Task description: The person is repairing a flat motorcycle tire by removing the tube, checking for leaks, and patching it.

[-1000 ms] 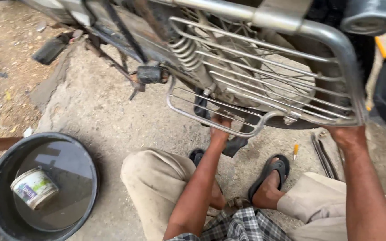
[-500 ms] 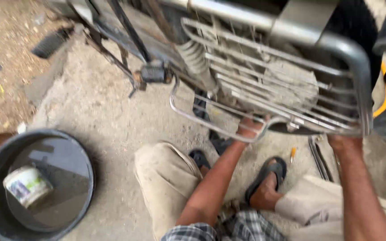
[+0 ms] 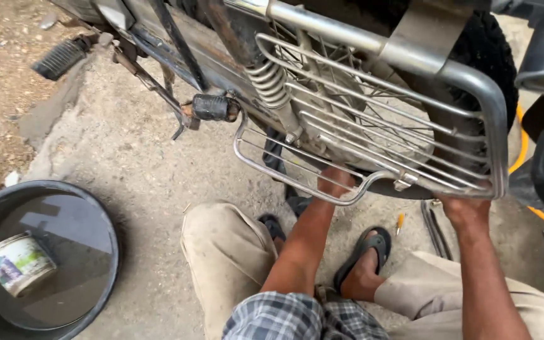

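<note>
left hand (image 3: pixel 337 182) reaches up behind the metal guard (image 3: pixel 373 126) on the motorbike's rear wheel (image 3: pixel 473 56), fingers hidden, so its grip cannot be told. right hand (image 3: pixel 464 211) sits under the guard's lower right corner, apparently curled on the rim. the guard looks stiff, light and smooth, best held by its outer rail.

One package shows: a small round white tub with a green and purple printed label (image 3: pixel 17 264), lying tilted on its side in the water of the wide black round basin (image 3: pixel 105 220), near the basin's left edge, on the concrete floor.
</note>
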